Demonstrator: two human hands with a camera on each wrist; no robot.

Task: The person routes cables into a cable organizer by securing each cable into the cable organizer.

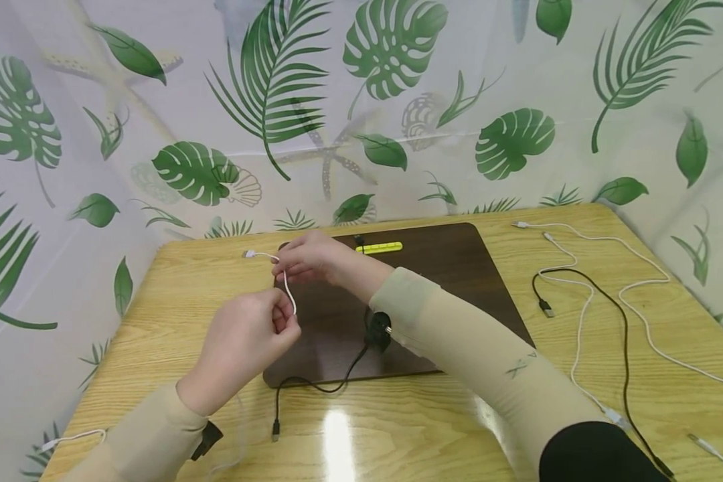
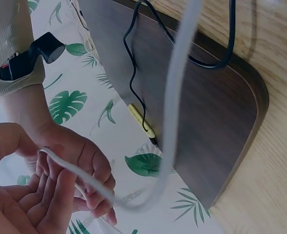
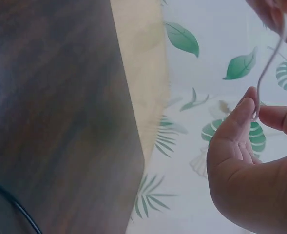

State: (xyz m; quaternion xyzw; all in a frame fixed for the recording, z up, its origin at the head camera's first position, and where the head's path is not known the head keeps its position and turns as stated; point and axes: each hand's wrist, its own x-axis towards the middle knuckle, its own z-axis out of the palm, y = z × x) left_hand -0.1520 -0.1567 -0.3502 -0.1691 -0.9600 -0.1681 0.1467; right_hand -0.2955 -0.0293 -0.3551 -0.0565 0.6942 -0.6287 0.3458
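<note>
My left hand (image 1: pixel 241 345) pinches a white USB cable (image 1: pixel 288 294) between thumb and forefinger, above the left side of a dark brown board (image 1: pixel 331 341). Farther along the same cable, my right hand (image 1: pixel 318 260) pinches it near the end. From there a short length with a white USB plug (image 1: pixel 250 254) sticks out to the left. A stretch of the cable runs between the two hands, as the right wrist view also shows. In the left wrist view, a loop of the white cable (image 2: pixel 170 107) hangs close to the camera.
On the board lies a yellow cable-clip strip (image 1: pixel 379 248), with a black cable (image 1: pixel 340 387) running past it to the front edge. Several white cables (image 1: pixel 632 284) and another black cable (image 1: pixel 625 348) spread over the table's right side. A white cable end (image 1: pixel 72 438) lies front left.
</note>
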